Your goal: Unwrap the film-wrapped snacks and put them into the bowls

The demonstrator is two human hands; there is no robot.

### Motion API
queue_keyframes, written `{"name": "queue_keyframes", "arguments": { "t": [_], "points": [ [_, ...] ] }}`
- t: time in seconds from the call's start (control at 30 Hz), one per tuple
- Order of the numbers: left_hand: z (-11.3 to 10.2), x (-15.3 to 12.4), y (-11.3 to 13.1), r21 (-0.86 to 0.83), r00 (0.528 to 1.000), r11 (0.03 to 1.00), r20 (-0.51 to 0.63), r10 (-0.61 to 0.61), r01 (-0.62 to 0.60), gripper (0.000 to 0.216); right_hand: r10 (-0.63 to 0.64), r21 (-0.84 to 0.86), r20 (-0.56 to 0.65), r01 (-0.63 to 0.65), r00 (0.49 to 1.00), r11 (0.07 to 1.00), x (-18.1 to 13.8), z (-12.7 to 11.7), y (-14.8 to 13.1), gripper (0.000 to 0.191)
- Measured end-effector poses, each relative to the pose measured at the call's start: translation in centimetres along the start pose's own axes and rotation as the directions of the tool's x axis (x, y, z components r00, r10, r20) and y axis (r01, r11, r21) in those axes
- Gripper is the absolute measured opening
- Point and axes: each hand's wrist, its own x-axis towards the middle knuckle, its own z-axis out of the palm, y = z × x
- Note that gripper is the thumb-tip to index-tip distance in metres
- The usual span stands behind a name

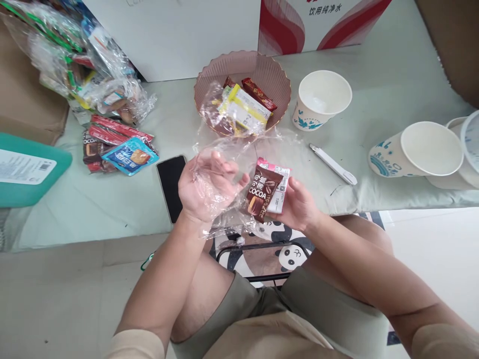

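Observation:
My left hand point(207, 187) is inside a clear plastic bag point(239, 149), palm up with fingers loosely curled against the film. My right hand point(295, 202) grips two small snack packets: a brown COCOA packet point(262, 192) in front and a pink-and-white packet point(281, 182) behind it, held at the bag's mouth. Both hands hover above the near edge of the pale green table point(112, 209). Just beyond them stands a pink ribbed bowl point(277, 80) holding several wrapped snacks, including a yellow-and-white one point(245, 107).
A black phone point(171, 184) lies left of my hands. Loose snack packets point(119, 149) and crumpled bags point(86, 65) sit at the left, with a teal box point(30, 169). Paper cups point(322, 99) point(419, 149) and a white pen-like tool point(333, 163) lie right. Cartons stand behind.

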Motion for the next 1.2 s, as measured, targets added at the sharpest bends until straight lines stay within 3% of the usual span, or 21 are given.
{"name": "queue_keyframes", "arguments": {
  "t": [0.17,0.3,0.4,0.5,0.57,0.67,0.73,0.83,0.97,1.07,1.13,1.2],
  "points": [
    [0.4,-0.5,0.9,-0.234,0.994,0.970,-0.103,0.039,-0.063,0.029,0.056,0.072,0.061,-0.060,0.997,0.996,0.4,0.3,1.1,0.068],
    [0.3,-0.4,1.7,-0.167,0.972,0.970,-0.184,0.145,-0.176,0.027,0.052,0.068,0.010,-0.053,0.999,0.996,0.4,1.0,1.5,0.058],
    [-0.3,-0.1,2.5,-0.173,0.957,0.951,-0.182,0.226,-0.257,0.033,-0.062,0.018,-0.084,0.064,0.995,0.998,0.0,1.2,0.8,0.050],
    [-1.2,0.4,3.1,-0.314,0.962,0.911,-0.142,0.232,-0.266,0.037,-0.253,-0.074,-0.162,0.244,0.954,0.967,-0.6,0.8,-0.6,0.041],
    [-1.6,0.9,3.3,-0.384,0.975,0.897,-0.113,0.190,-0.219,0.035,-0.432,-0.175,-0.200,0.402,0.879,0.899,-0.9,0.2,-1.7,0.037],
    [-1.7,1.6,3.2,-0.301,0.986,0.951,-0.164,0.022,-0.072,0.029,-0.703,-0.402,-0.185,0.600,0.687,0.692,-1.1,-0.5,-3.7,0.037],
    [-1.3,1.9,2.8,-0.171,0.968,0.985,-0.240,-0.068,0.027,0.025,-0.810,-0.554,-0.146,0.631,0.568,0.542,-0.8,-0.2,-5.5,0.039],
    [-0.5,2.2,2.1,-0.058,0.963,0.991,-0.236,-0.132,0.122,0.024,-0.877,-0.732,-0.086,0.567,0.473,0.378,0.8,2.3,-9.0,0.041],
    [0.1,2.1,1.6,-0.034,0.974,0.986,-0.152,-0.166,0.163,0.027,-0.821,-0.894,0.049,0.392,0.568,0.218,5.9,7.4,-14.7,0.043],
    [0.2,2.0,1.5,-0.023,0.974,0.985,-0.145,-0.174,0.172,0.026,-0.708,-0.974,0.002,0.163,0.706,0.159,9.4,9.7,-18.5,0.055],
    [0.1,1.8,1.7,-0.021,0.973,0.983,-0.136,-0.185,0.183,0.025,-0.705,-0.992,-0.023,0.074,0.709,0.106,10.2,9.9,-19.8,0.064],
    [0.1,1.5,1.8,-0.027,0.973,0.979,-0.109,-0.202,0.200,0.025,-0.755,-0.994,0.016,0.090,0.655,0.057,9.5,9.2,-19.7,0.067]
  ]
}}
